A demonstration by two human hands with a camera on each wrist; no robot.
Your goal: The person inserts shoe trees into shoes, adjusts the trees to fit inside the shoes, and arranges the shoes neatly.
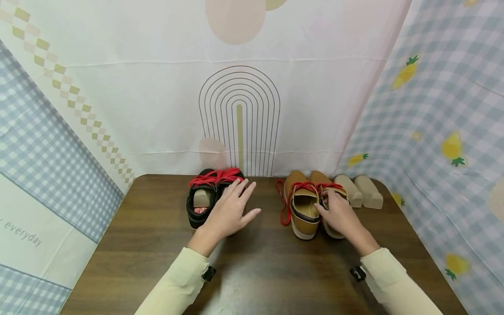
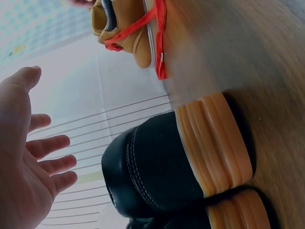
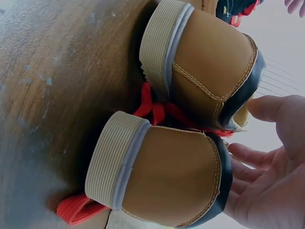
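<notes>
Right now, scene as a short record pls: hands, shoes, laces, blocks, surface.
left hand: holds nothing, by the black shoes
right hand: at the openings of the tan shoes; grip unclear
laces: red, on both pairs
blocks: two, beige, right of the tan shoes
insert: beige, inside the left black shoe
surface: brown table

Head view bright, evenly lit; faint glare on tabletop [image 1: 252, 282], toward its near side. Right wrist view: cloth [image 3: 279, 52] beyond tabletop washed pale, probably overexposed.
</notes>
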